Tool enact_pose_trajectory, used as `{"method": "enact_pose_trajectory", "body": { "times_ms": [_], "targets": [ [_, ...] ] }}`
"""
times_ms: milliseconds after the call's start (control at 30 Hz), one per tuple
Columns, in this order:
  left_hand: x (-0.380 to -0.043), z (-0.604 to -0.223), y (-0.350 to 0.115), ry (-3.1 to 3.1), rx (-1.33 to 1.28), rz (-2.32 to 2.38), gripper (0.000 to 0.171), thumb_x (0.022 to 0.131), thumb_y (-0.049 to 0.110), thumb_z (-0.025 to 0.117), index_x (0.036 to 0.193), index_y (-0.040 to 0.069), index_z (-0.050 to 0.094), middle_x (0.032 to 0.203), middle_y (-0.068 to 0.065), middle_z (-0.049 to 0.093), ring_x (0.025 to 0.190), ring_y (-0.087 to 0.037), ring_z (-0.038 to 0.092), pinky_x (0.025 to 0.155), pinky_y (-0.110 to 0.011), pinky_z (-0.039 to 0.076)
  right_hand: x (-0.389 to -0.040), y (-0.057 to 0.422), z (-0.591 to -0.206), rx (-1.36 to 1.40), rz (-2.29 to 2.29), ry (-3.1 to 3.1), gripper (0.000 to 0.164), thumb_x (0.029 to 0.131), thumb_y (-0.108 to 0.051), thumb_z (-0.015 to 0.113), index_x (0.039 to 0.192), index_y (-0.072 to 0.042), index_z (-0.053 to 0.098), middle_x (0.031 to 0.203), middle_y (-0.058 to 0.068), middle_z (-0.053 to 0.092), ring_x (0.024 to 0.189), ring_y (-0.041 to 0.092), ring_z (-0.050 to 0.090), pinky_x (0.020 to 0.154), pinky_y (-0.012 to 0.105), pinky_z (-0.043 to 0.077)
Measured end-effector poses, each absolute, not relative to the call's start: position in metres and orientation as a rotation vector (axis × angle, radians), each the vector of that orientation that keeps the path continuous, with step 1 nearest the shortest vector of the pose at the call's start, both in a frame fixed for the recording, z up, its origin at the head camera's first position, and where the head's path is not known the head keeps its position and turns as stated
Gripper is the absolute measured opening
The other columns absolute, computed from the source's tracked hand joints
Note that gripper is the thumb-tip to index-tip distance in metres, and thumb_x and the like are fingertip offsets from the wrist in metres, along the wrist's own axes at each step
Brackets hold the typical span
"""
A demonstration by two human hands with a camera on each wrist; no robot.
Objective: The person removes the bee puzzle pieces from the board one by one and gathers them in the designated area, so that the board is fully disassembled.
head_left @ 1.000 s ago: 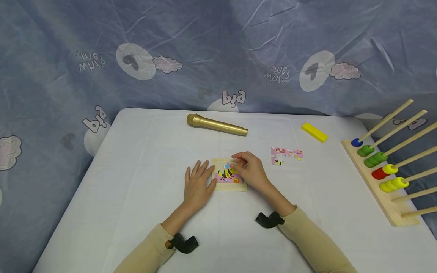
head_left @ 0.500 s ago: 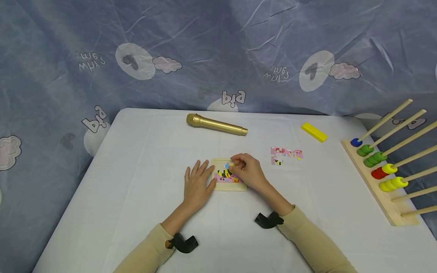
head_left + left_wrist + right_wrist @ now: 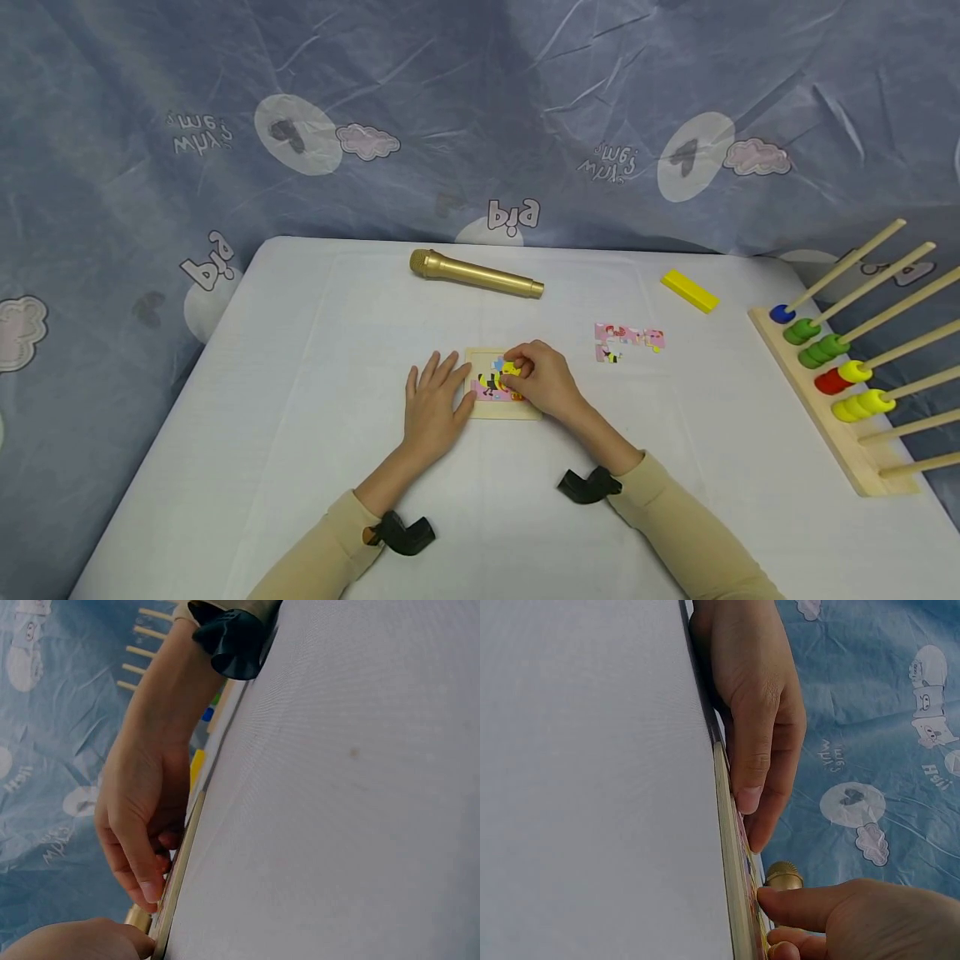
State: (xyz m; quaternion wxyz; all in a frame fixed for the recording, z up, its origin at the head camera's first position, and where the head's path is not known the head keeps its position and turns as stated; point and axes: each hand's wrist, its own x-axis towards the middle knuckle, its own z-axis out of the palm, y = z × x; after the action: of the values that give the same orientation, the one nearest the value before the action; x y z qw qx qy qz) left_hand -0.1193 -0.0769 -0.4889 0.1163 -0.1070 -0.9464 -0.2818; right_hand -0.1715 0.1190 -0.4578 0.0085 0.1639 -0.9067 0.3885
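Observation:
A small wooden jigsaw puzzle tray (image 3: 504, 411) lies on the white tabletop, with a bee picture on pink partly filling it. My left hand (image 3: 435, 408) rests with spread, straight fingers along the tray's left edge, its thumb at the lower left side. Over the right half of the tray, my right hand (image 3: 549, 385) pinches a yellow puzzle piece (image 3: 512, 367) between thumb and curled fingers, close to the picture. The right wrist view has the tray's rim (image 3: 729, 862) edge-on between both hands. Several pink puzzle pieces (image 3: 633, 335) lie to the tray's right.
A gold microphone (image 3: 480, 275) lies behind the tray. Further right is a yellow block (image 3: 690, 291). A wooden abacus (image 3: 840, 400) with upright rods and coloured beads stands along the right table edge. A grey-blue patterned cloth (image 3: 480, 125) hangs behind the table.
My right hand has shifted slightly left and toward me over the tray, its fingers moving closer together and showing more of the yellow piece. My left hand has stayed put.

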Motion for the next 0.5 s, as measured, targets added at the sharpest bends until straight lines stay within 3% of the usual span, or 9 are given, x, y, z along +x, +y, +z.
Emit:
{"method": "enact_pose_trajectory", "body": {
  "times_ms": [500],
  "targets": [
    [-0.1198,-0.4884,-0.0766,-2.784,-0.297,-0.818,0.043,0.092,0.029,0.065,0.131,0.012,0.062,0.148,-0.011,0.049,0.144,-0.036,0.033,0.114,-0.063,0.017,-0.1722,0.1157,-0.4566,0.514,1.109,-2.912,0.025,0.078,-0.011,0.08,0.098,-0.001,0.068,0.083,0.007,0.056,0.067,0.012,0.047,0.062,0.024,0.038]
  ]
}}
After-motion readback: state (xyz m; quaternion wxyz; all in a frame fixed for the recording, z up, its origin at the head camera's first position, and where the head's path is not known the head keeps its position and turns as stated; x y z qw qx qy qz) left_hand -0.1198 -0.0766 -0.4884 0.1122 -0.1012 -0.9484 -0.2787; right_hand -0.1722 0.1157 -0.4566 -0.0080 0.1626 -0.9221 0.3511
